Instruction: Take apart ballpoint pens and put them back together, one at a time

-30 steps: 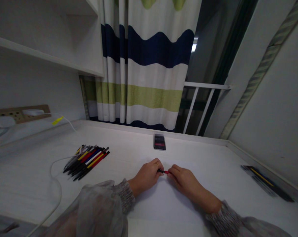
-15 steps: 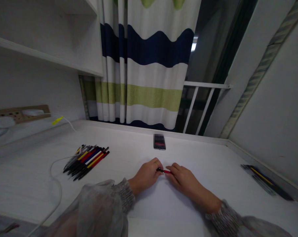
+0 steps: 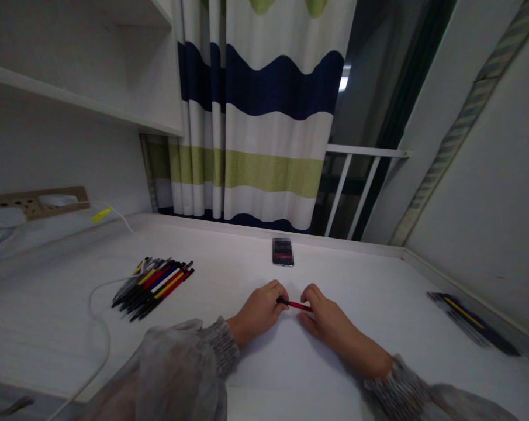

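A slim pen (image 3: pixel 300 306), red with a black end, lies across the space between my two hands above the white desk. My left hand (image 3: pixel 260 307) pinches its black end with thumb and fingers. Around the red end, my right hand (image 3: pixel 328 316) has thumb and index finger spread apart; whether its palm or other fingers touch the pen is hidden. A pile of pens (image 3: pixel 154 287) in black, red, yellow, white and blue lies left of my hands. Farther right, a smaller group of pens (image 3: pixel 474 324) rests beside the wall.
A phone (image 3: pixel 283 252) lies beyond my hands near the desk's back edge. A white cable (image 3: pixel 102 327) runs past the pen pile from the left. Above the desk's left side juts a white shelf (image 3: pixel 84 102). A striped curtain (image 3: pixel 273 134) hangs behind.
My right thumb and index finger have opened away from the pen, baring more of its red barrel. The left hand keeps its pinch in nearly the same place.
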A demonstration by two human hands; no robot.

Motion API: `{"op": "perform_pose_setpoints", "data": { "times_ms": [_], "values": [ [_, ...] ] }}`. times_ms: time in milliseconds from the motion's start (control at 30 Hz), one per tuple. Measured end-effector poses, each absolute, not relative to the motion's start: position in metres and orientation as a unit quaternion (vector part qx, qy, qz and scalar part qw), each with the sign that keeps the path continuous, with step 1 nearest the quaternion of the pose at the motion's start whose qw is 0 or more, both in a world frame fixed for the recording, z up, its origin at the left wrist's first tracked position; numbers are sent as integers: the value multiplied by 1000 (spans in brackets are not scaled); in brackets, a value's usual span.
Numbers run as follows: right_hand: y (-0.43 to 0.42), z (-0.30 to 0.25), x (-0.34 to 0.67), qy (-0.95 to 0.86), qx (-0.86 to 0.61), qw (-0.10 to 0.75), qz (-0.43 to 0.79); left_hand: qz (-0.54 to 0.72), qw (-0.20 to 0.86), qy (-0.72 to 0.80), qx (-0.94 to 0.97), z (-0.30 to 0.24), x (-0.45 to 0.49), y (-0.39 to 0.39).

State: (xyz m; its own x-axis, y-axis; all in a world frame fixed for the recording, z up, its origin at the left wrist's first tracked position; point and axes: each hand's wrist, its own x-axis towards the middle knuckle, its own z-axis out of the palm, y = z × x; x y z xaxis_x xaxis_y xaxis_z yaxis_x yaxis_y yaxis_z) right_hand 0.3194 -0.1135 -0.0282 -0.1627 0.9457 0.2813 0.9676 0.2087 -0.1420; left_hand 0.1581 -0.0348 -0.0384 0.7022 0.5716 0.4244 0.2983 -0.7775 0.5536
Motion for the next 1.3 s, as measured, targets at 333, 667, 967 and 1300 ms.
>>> {"op": "perform_pose_setpoints", "data": {
  "times_ms": [333, 667, 967, 1300],
  "values": [
    [-113, -29, 319, -772, -618, 122, -82, 298, 221, 250, 894, -39, 159, -34],
    [-113, -26, 319, -785, -607, 99, -76, 284, 218, 255, 898, -36, 159, -37],
    [-111, -28, 320, -780, -617, 78, -76, 274, 211, 253, 904, -36, 160, -37],
    [-112, -23, 318, -772, -625, 83, -77, 275, 205, 255, 904, -34, 159, -38]
  ]
}}
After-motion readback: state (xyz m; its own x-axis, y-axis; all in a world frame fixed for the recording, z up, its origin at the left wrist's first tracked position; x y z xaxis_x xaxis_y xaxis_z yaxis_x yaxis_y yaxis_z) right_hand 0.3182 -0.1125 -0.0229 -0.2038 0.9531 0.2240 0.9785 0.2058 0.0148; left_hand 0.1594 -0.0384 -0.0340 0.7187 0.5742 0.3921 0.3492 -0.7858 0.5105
